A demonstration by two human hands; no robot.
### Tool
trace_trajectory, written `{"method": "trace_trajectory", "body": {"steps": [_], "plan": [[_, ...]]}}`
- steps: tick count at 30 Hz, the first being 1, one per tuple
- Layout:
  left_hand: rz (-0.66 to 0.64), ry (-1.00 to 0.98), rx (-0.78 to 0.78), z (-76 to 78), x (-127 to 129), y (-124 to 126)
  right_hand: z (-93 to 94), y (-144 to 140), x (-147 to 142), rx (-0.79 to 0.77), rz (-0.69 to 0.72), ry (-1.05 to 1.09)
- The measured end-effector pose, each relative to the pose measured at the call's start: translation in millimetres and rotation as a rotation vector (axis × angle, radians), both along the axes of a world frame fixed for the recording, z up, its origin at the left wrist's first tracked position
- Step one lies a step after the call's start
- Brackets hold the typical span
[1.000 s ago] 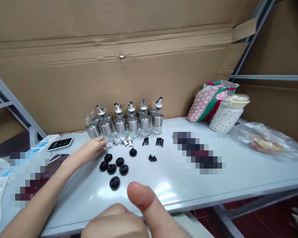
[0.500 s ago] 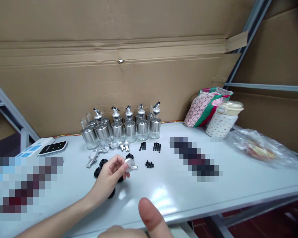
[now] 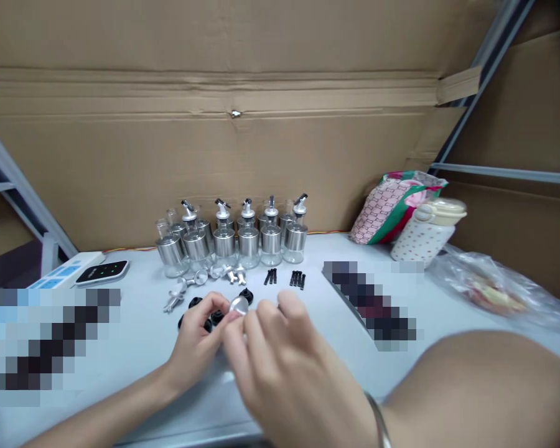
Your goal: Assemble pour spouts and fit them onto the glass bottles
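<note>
Reaching in from the near edge of the desk (image 3: 448,336), the right hand (image 3: 284,367) shows its back to the camera, fingers curled forward toward a small silver pourer cap (image 3: 239,305); whether it grips anything cannot be told from this side. A thin bangle (image 3: 378,420) sits on that wrist. The left hand (image 3: 198,339) comes in from the near left corner and pinches the silver pourer cap between thumb and fingertips, holding it just above the desk, a little left of the middle. The two hands meet at the cap, nearly touching.

Just beyond the left hand lie black rubber stoppers (image 3: 246,295), partly hidden by the fingers. To their left rest loose metal spouts (image 3: 175,300). Farther back, two small groups of short black tubes (image 3: 297,279) lie side by side, with more silver spout parts (image 3: 233,272) to their left.

Behind these stands a cluster of glass dispenser bottles (image 3: 242,239) with steel collars, most fitted with pourers, close to the far edge. Toward the far left corner lie a dark device with green lights (image 3: 101,272) and a white power strip (image 3: 63,277). Toward the far right stand a dotted lidded cup (image 3: 427,233), a patterned bag (image 3: 392,202) and, nearer the right edge, a clear plastic bag (image 3: 494,286). Cardboard sheeting (image 3: 214,155) rises behind the desk.
</note>
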State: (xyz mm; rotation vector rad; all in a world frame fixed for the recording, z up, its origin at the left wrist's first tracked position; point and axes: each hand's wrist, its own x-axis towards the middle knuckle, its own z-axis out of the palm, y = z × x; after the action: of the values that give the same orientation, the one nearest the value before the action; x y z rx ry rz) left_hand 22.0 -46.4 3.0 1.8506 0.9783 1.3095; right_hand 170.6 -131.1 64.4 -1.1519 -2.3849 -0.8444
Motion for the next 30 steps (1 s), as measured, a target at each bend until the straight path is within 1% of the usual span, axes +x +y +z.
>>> {"method": "trace_trajectory", "body": {"steps": [1,3,5,7,8,11,13,16,18,19,20,21,23,25,26,28,30], "plan": [[-0.014,-0.039,-0.043,1.3,0.2,0.3,3.2,8.9,2.7,0.064,-0.060,0.016],[-0.068,-0.100,-0.127,3.0,0.6,1.6,1.4,23.2,10.3,0.090,-0.102,0.045],[-0.093,-0.128,-0.205,3.6,1.2,2.8,-6.7,33.8,19.6,0.077,-0.090,0.085],[-0.121,-0.126,-0.248,3.6,1.9,3.0,-14.8,42.5,27.7,0.076,-0.076,0.129],[-0.134,-0.119,-0.258,3.5,2.3,2.8,-17.7,46.4,30.6,0.066,-0.046,0.136],[-0.156,-0.102,-0.267,3.0,2.9,2.4,-21.4,55.8,34.0,0.023,0.125,0.130],[-0.153,-0.097,-0.264,1.9,2.6,2.9,-22.7,60.5,33.6,-0.003,0.210,0.145],[-0.156,-0.061,-0.243,-0.5,1.0,4.6,-27.0,66.1,33.9,-0.005,0.251,0.169],[-0.144,0.006,-0.188,-2.0,-1.2,5.7,-30.4,68.9,35.7,0.001,0.276,0.183],[-0.130,0.061,-0.131,-2.3,-2.8,6.2,-31.6,69.8,36.9,-0.006,0.290,0.198],[-0.117,0.128,-0.041,-2.3,-4.7,6.9,-32.4,70.4,38.1,-0.018,0.302,0.217],[-0.105,0.202,0.085,-1.8,-6.9,7.6,-32.8,70.6,39.2,-0.030,0.317,0.238],[-0.080,0.324,0.406,1.0,-11.6,9.5,-32.5,70.3,40.8,-0.053,0.345,0.276],[-0.076,0.380,0.697,5.4,-15.7,11.7,-32.2,69.8,41.7,-0.066,0.375,0.305],[-0.086,0.404,0.804,7.8,-17.1,12.7,-32.2,69.6,41.9,-0.074,0.389,0.317],[-0.127,0.473,0.955,11.5,-18.5,14.3,-33.0,69.8,42.4,-0.110,0.406,0.349],[-0.159,0.553,1.052,13.1,-18.2,14.8,-34.0,70.5,43.2,-0.189,0.407,0.389]]}}
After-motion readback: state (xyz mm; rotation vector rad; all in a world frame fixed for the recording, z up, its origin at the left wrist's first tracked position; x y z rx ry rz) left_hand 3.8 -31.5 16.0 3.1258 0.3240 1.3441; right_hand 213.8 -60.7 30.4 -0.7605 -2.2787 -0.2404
